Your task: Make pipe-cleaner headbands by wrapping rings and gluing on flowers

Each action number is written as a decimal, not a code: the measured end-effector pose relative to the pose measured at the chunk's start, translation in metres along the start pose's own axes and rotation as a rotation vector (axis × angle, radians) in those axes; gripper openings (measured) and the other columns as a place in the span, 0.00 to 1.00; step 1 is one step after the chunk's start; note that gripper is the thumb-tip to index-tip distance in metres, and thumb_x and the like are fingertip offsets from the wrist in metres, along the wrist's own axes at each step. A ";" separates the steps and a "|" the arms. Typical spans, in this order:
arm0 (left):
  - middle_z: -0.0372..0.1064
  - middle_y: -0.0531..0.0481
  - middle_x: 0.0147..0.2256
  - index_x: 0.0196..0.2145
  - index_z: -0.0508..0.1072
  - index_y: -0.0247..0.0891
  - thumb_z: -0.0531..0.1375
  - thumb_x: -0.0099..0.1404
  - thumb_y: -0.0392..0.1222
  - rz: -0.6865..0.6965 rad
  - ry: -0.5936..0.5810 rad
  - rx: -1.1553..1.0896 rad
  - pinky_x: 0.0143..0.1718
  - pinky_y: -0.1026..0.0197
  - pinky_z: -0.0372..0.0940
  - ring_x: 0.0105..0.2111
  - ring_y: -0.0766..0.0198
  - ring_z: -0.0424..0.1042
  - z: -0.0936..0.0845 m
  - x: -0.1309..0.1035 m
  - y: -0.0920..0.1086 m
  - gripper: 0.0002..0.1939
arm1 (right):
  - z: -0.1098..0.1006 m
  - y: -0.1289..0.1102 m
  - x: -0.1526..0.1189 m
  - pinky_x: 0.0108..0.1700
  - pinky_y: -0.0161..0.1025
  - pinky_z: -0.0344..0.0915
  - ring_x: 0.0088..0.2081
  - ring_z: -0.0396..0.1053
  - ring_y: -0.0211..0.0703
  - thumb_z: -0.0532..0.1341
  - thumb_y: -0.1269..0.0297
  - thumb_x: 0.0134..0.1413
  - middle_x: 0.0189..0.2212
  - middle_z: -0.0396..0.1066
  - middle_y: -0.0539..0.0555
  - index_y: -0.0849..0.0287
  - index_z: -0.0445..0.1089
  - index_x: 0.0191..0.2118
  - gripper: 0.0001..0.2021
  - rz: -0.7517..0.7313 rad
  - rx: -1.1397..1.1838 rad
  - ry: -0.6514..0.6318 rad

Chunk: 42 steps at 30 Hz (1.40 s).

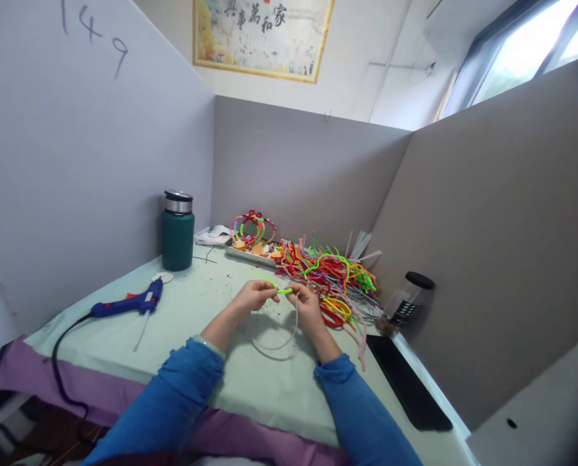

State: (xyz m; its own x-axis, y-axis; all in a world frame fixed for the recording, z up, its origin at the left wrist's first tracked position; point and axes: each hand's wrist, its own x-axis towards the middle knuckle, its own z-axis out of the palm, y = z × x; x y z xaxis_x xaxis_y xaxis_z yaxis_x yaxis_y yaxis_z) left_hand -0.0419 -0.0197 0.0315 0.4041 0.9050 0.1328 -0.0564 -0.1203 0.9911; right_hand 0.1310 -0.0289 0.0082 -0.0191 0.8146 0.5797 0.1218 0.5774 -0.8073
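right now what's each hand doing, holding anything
Left hand: closed, pinching the green pipe cleaner.
Right hand: closed on the pipe cleaner's other end and the white headband.

Both hands, left hand point(254, 296) and right hand point(307, 305), pinch a bright green fuzzy pipe cleaner point(275, 285) above the pale green counter point(186, 336); a thin white plastic headband point(281, 336) hangs from the right.

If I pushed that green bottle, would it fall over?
Probably not easily: the green bottle stands upright on the table, squat with a wide base. It looks metal-lidded, likely heavy. Pushed high, it might tip and then roll.
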 end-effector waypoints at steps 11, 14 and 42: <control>0.68 0.53 0.23 0.35 0.74 0.31 0.63 0.49 0.51 -0.016 0.019 -0.003 0.15 0.67 0.36 0.13 0.78 0.45 0.001 0.005 -0.006 0.21 | 0.011 0.001 -0.005 0.29 0.35 0.56 0.25 0.57 0.37 0.63 0.56 0.47 0.22 0.63 0.48 0.57 0.69 0.27 0.10 0.096 0.089 0.009; 0.72 0.50 0.29 0.36 0.72 0.32 0.63 0.48 0.49 -0.002 0.044 -0.030 0.14 0.68 0.40 0.12 0.79 0.48 0.002 0.005 -0.006 0.20 | 0.012 0.003 -0.005 0.28 0.34 0.55 0.25 0.57 0.37 0.62 0.57 0.48 0.22 0.63 0.48 0.57 0.69 0.27 0.09 0.095 0.072 0.016; 0.57 0.59 0.14 0.29 0.75 0.31 0.63 0.50 0.44 0.100 0.161 0.060 0.17 0.67 0.41 0.14 0.76 0.48 0.008 0.003 -0.004 0.12 | 0.017 0.000 -0.007 0.25 0.33 0.51 0.22 0.53 0.34 0.62 0.58 0.49 0.17 0.56 0.44 0.58 0.64 0.25 0.11 0.122 0.145 0.069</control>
State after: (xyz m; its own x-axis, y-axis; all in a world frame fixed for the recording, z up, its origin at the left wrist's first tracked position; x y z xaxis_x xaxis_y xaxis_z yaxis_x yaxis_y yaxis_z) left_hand -0.0332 -0.0200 0.0280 0.2475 0.9404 0.2331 -0.0324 -0.2324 0.9721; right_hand 0.1147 -0.0334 0.0022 0.0559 0.8762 0.4787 -0.0256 0.4805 -0.8766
